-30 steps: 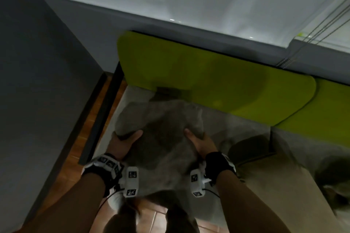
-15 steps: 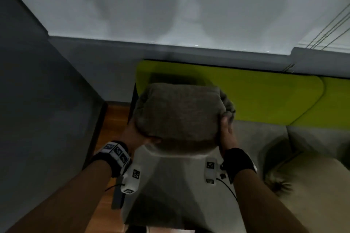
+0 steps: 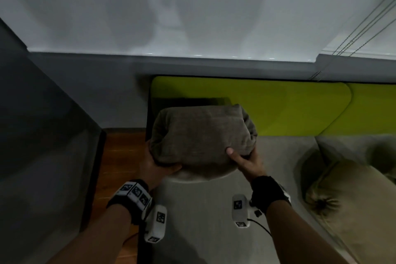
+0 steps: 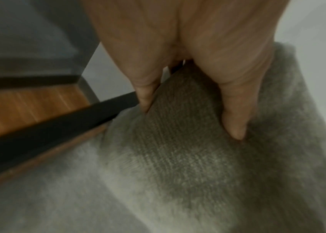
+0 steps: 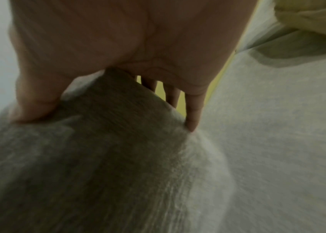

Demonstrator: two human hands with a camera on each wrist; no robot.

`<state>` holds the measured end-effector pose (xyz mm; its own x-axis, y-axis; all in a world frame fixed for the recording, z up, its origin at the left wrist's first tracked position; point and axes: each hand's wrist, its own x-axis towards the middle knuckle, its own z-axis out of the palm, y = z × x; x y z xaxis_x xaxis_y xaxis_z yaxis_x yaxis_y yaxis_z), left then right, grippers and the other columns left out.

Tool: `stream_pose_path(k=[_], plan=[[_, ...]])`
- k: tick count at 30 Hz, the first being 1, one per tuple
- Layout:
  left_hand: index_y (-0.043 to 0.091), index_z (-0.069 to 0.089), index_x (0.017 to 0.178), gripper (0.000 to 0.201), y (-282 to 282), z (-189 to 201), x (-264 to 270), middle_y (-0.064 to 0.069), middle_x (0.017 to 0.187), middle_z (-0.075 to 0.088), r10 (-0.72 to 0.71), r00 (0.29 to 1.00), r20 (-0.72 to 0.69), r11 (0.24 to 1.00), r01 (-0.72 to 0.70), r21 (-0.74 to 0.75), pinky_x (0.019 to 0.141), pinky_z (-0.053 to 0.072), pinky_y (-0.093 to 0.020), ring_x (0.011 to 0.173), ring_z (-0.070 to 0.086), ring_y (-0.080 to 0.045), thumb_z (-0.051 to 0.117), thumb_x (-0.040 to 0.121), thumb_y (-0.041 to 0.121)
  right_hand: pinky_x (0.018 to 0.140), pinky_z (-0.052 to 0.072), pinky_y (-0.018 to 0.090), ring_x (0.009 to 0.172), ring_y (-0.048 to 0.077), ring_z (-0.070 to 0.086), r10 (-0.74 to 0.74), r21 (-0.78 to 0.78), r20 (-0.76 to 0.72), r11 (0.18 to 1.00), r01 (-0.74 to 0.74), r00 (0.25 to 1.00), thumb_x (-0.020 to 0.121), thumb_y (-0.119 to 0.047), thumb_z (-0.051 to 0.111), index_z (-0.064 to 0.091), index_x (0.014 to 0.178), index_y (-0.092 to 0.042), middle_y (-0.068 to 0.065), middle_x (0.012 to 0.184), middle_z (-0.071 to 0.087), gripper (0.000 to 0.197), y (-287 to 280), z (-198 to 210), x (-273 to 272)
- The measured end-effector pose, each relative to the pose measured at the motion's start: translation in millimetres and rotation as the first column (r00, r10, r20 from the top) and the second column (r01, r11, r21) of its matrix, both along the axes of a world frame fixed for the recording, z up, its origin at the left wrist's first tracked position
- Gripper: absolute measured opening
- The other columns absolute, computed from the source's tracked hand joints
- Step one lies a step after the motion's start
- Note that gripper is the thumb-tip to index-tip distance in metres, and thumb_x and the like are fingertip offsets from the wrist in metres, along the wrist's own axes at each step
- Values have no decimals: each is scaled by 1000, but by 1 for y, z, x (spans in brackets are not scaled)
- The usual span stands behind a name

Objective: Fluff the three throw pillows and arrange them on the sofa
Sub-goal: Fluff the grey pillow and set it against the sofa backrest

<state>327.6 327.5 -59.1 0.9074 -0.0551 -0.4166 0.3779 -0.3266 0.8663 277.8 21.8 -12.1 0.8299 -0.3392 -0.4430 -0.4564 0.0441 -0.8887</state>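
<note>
We record a dim room with a pale wall (image 3: pixel 192 6) above a grey band, a dark grey panel (image 3: pixel 42 135) at the left, and a strip of wooden floor (image 3: pixel 120 156) between that panel and the sofa's black end frame (image 4: pixel 58 119); the sofa (image 3: pixel 203 210) has a grey seat and a lime-green backrest (image 3: pixel 278 105) running along the wall; thin blind cords (image 3: pixel 364 28) cross the upper right corner. On the seat at the right lies a beige pillow (image 3: pixel 353 210) with a gathered centre, well apart from the hands and obstructing nothing; a shadow falls on the seat beside it. The grey-brown throw pillow (image 3: pixel 201 137) stands at the left end of the seat, just before the backrest; we cannot tell whether its rear face touches the green padding. The left hand (image 3: pixel 156 163) has its grip closed on the pillow's lower left corner, thumb and finger pressed into the fabric in the left wrist view (image 4: pixel 235 124); the right hand (image 3: pixel 248 161) grips the lower right edge, thumb (image 3: pixel 232 153) on the front face and fingers (image 5: pixel 193 113) behind, dented into the cloth. Both wrists carry black bands with marked white camera units (image 3: pixel 155 224). Compared with half a second ago, the pillow sits in much the same place and both hands keep hold; a second ago it was held low over the seat's front edge, near the floor, with the sofa viewed at a slant.
</note>
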Motion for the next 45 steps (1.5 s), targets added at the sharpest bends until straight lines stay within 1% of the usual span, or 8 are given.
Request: stream_pose_path(k=[8,14,20,25,29,34,38,45], plan=[[28,33,150,131,-27,11,24,4,145,52,21,998,53,1000,-21,-8,110,46,-44,132,51,-17,98,40,58,104,53,55,124,22,62,-75,-3,-15,997,75,997,44,-79,88,55,134,-38,-12,127,65,105,-29,-3,20],[41,39,147,119,-30,11,21,12,143,54,-27,997,-71,997,22,-73,107,47,-39,132,54,-15,99,45,51,88,57,19,116,12,66,165,-66,-70,983,-170,984,74,-52,88,52,143,-25,-12,126,67,83,-40,-13,21],[32,60,124,40,-27,79,27,9,118,70,238,968,79,953,-217,-210,99,53,-45,111,67,-13,76,88,22,87,40,30,107,15,55,212,-316,-117,918,-239,970,98,-55,57,52,145,-17,3,132,61,61,-89,33,45],[38,66,94,25,-25,101,57,16,96,72,11,979,206,948,-76,309,87,49,-17,101,66,-12,61,98,13,81,45,28,108,24,66,240,-544,57,821,-172,969,104,-28,59,69,120,-16,4,113,71,22,-109,46,67],[26,73,111,49,-36,106,67,-14,114,73,-283,955,-88,769,281,575,95,52,-46,108,67,-35,51,76,52,86,47,34,115,36,62,565,-577,-363,488,-655,741,103,-26,55,68,129,-17,14,131,66,30,-102,27,92],[18,62,132,35,-48,91,68,-16,137,61,-373,917,-144,684,376,625,97,46,-37,121,60,-34,58,99,29,103,48,48,126,42,52,550,-674,-394,372,-638,737,100,-30,57,44,151,-16,18,146,51,54,-101,8,94],[4,66,122,51,-46,84,61,-21,129,64,-397,910,-120,684,380,623,96,47,-38,116,61,-35,45,98,43,85,48,43,115,38,60,550,-767,-492,92,-635,675,105,-35,43,52,135,-21,13,132,59,34,-98,11,98],[3,67,113,25,-28,76,76,-24,124,65,-403,907,-124,584,359,728,87,48,-38,109,62,-40,56,94,12,69,35,31,98,38,64,33,-619,31,785,-7,999,109,-31,44,65,112,-15,14,106,71,26,-128,44,99]])
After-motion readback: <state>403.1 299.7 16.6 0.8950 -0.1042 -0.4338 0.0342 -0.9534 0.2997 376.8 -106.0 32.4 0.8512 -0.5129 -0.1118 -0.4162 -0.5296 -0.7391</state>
